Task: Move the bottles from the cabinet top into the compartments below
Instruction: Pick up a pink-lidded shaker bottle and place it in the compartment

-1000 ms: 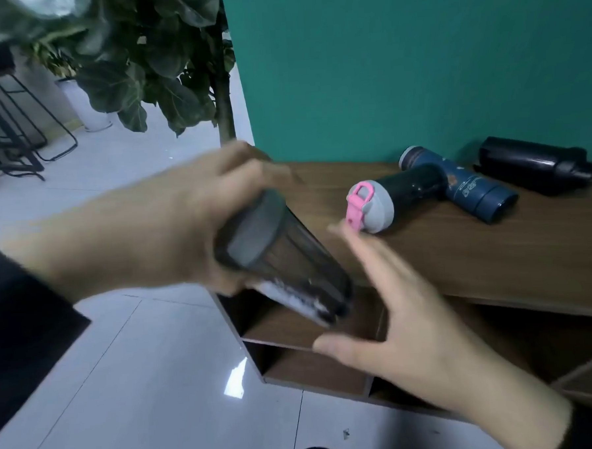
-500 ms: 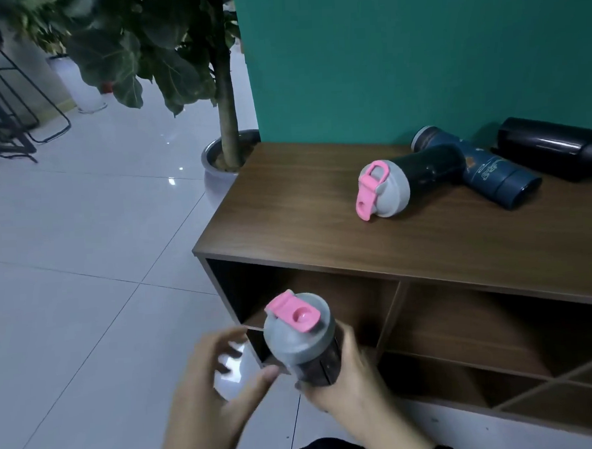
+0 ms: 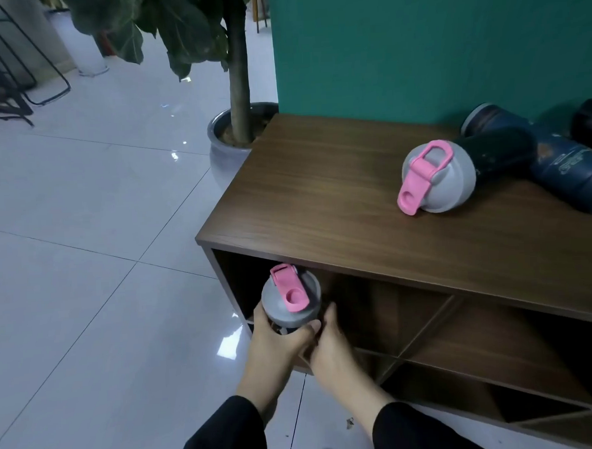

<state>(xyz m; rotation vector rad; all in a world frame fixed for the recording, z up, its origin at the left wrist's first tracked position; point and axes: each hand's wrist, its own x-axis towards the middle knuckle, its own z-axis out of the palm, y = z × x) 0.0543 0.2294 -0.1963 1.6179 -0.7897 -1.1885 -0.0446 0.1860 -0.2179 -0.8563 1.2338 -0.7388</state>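
Observation:
A shaker bottle with a grey lid and pink flip cap [image 3: 291, 300] stands upright at the mouth of the cabinet's top left compartment [image 3: 378, 309]. My left hand [image 3: 276, 342] wraps its body just under the lid. My right hand [image 3: 328, 346] presses against its right side. On the wooden cabinet top [image 3: 320, 195] lie three more bottles: a dark one with a grey lid and pink cap [image 3: 456, 171], a navy one [image 3: 559, 166] behind it, and a black one [image 3: 591, 123] at the right edge.
A potted tree [image 3: 238, 124] stands on the tiled floor just left of the cabinet, against the teal wall [image 3: 415, 46]. Lower compartments with diagonal dividers [image 3: 430, 323] open to the right. Black metal chair legs [image 3: 13, 84] are far left.
The bottle has come down from the level of the cabinet top to the top left compartment's opening and turned upright. Both hands have closed on it, and my view has shifted left.

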